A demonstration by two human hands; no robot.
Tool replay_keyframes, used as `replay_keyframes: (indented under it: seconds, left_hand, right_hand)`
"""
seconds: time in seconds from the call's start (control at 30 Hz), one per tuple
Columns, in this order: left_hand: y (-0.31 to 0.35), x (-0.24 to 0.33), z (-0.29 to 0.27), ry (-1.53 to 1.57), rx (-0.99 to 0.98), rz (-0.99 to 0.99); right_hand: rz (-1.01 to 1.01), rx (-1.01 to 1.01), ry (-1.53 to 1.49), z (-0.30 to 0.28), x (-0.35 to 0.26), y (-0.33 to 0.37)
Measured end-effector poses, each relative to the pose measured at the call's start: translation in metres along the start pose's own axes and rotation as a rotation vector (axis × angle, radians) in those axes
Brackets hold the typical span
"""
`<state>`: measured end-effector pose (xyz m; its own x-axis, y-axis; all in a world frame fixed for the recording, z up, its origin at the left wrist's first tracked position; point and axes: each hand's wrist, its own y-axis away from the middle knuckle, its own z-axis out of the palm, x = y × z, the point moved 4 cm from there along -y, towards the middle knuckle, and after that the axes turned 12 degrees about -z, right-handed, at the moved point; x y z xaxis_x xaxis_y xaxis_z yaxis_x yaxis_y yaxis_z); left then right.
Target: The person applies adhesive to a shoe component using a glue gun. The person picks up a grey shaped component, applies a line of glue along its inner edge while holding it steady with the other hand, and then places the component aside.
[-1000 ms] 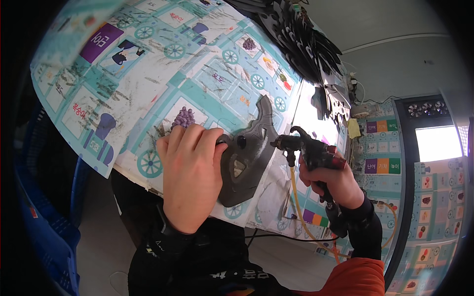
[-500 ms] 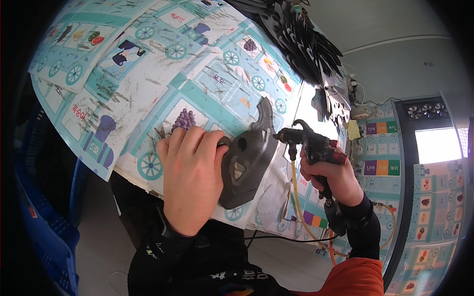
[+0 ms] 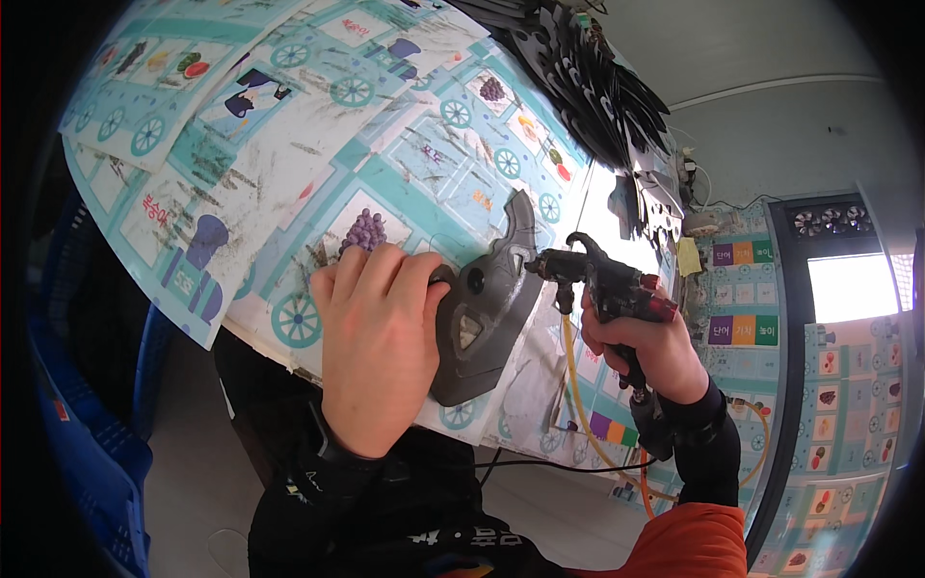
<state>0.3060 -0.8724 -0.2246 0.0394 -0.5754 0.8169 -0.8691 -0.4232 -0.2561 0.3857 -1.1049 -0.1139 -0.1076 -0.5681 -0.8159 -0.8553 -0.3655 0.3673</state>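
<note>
Over the paper-covered table, my left hand (image 3: pixel 378 347) pinches the left edge of a dark grey shaped piece (image 3: pixel 487 337). The piece has a round hole, a triangular opening and a curved arm pointing away from me. What it is exactly, I cannot tell. My right hand (image 3: pixel 655 347) is wrapped round the grip of a black spray gun (image 3: pixel 612 279) with red knobs at its back. Its nozzle points left, close beside the piece's upper right edge. From under the gun's front hangs a yellow hose (image 3: pixel 575 376).
Printed sheets (image 3: pixel 318 173) with dark streaks cover the table. A heap of flat black pieces (image 3: pixel 588 87) lies at its far side. Blue plastic crates (image 3: pixel 92 462) stand at lower left. A black cable (image 3: pixel 559 465) runs below the table edge. A window (image 3: pixel 853 286) is at right.
The spray gun has shifted slightly left, its nozzle nearer the grey piece. My left hand keeps its pinch, and the piece has barely moved.
</note>
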Motion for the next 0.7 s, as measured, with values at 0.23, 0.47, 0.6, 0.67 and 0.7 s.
replay_keyframes:
  seconds: [0.23,0.47,0.6,0.67,0.7]
  left_hand:
    - [0.0,0.0,0.0,0.005,-0.002,0.003]
    - [0.0,0.0,0.0,-0.004,-0.002,0.004]
    - [0.0,0.0,0.0,0.001,-0.001,0.002]
    - [0.0,0.0,0.0,0.001,0.0,0.003]
    - [0.0,0.0,-0.001,-0.001,0.0,0.004]
  right_hand:
    - [0.006,-0.056,0.042,-0.001,0.002,0.009]
    - [0.108,-0.028,0.004,0.0,0.004,0.022]
    - [0.143,0.001,0.001,0.002,0.005,0.025]
    - [0.125,-0.002,-0.014,0.003,0.004,0.025]
    - [0.117,-0.002,-0.021,0.003,0.004,0.024]
